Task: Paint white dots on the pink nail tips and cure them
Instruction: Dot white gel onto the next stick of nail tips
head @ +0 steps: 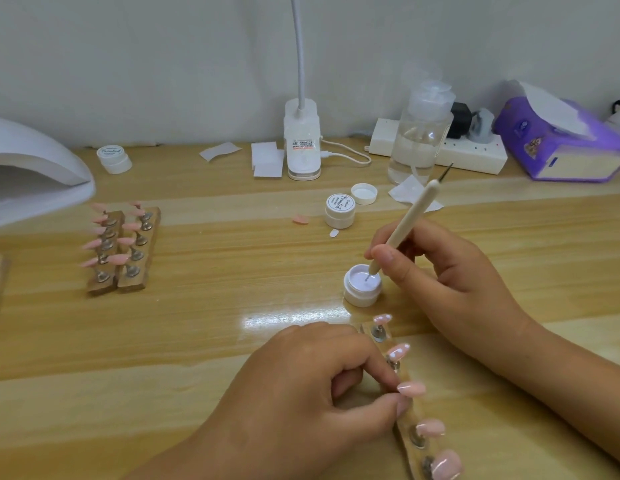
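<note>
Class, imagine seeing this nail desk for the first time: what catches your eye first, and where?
The right hand dips a dotting tool into an open pot of white gel at centre right. Nearer, the left hand holds a strip of pink nail tips, the two farthest already dotted white.

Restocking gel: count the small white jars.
3: an open jar under the dotting tool, a closed jar mid-desk, a back-left jar by the curing lamp. More may be hidden behind it.
</note>
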Demonstrator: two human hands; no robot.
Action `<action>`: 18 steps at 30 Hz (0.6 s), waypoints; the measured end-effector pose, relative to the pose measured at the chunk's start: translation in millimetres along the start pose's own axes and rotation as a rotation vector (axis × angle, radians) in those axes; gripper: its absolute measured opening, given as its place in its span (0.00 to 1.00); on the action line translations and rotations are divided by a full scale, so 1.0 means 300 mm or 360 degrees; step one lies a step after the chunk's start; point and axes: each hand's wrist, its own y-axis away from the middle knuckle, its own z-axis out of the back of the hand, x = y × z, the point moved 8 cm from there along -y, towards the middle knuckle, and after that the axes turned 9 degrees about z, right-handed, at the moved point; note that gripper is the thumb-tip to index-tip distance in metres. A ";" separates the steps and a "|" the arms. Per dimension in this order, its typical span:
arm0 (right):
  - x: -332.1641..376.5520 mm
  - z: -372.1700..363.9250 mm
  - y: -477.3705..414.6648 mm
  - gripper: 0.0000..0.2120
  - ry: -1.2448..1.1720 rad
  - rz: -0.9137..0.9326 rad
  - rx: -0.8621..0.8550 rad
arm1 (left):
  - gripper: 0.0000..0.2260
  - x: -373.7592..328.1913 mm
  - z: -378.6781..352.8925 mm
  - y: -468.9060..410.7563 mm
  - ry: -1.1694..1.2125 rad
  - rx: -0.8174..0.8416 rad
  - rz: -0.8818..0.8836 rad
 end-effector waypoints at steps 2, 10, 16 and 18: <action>-0.001 -0.004 -0.001 0.05 0.0010 0.0001 0.0024 | 0.11 0.000 -0.004 0.001 -0.0028 0.0029 0.0000; -0.001 -0.010 -0.003 0.04 0.0014 -0.0021 0.0076 | 0.13 0.005 -0.002 -0.002 0.0054 0.0009 0.0067; -0.008 0.000 -0.003 0.03 -0.0070 -0.0121 -0.0016 | 0.10 0.017 -0.001 -0.006 0.0172 0.0073 0.0165; -0.019 0.021 -0.005 0.05 -0.0224 -0.0192 -0.0147 | 0.11 0.019 -0.002 -0.004 0.0183 0.0083 0.0168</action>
